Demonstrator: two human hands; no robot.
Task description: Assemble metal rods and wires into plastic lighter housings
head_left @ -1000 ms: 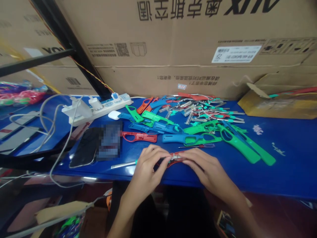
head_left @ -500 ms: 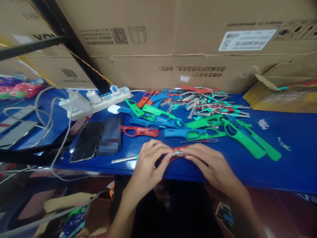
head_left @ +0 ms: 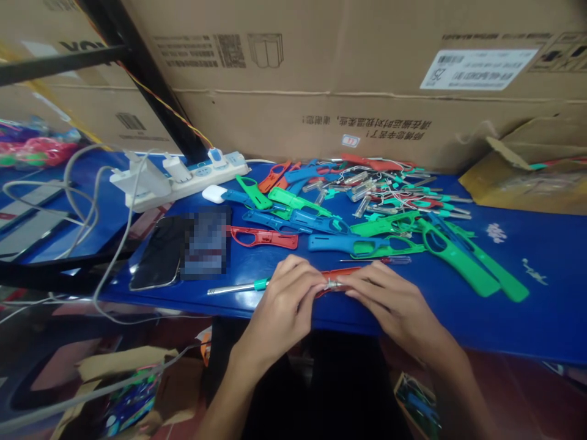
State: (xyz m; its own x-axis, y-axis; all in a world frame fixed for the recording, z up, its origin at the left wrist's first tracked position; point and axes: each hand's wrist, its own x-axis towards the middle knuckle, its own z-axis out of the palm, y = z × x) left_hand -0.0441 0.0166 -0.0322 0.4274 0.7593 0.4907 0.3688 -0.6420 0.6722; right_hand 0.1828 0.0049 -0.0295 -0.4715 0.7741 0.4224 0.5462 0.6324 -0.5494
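Observation:
My left hand (head_left: 284, 305) and my right hand (head_left: 389, 299) meet over the near edge of the blue table (head_left: 527, 318). Both pinch a red plastic handle piece (head_left: 331, 276) with a small metal spring part (head_left: 330, 285) at its middle. Most of the red piece is hidden under my fingers. A screwdriver with a teal handle (head_left: 238, 287) lies just left of my left hand. A thin red-handled screwdriver (head_left: 380, 260) lies just beyond my right hand.
A heap of blue, green and red plastic handle halves (head_left: 348, 226) and metal parts fills the table's middle. A phone (head_left: 158, 253), a white power strip (head_left: 183, 183) with chargers and cables sit at left. Cardboard boxes (head_left: 321, 73) stand behind; an open box (head_left: 527, 174) is at right.
The view has shifted slightly; both hands stay pinched on the red piece, fingers working a little at the metal part.

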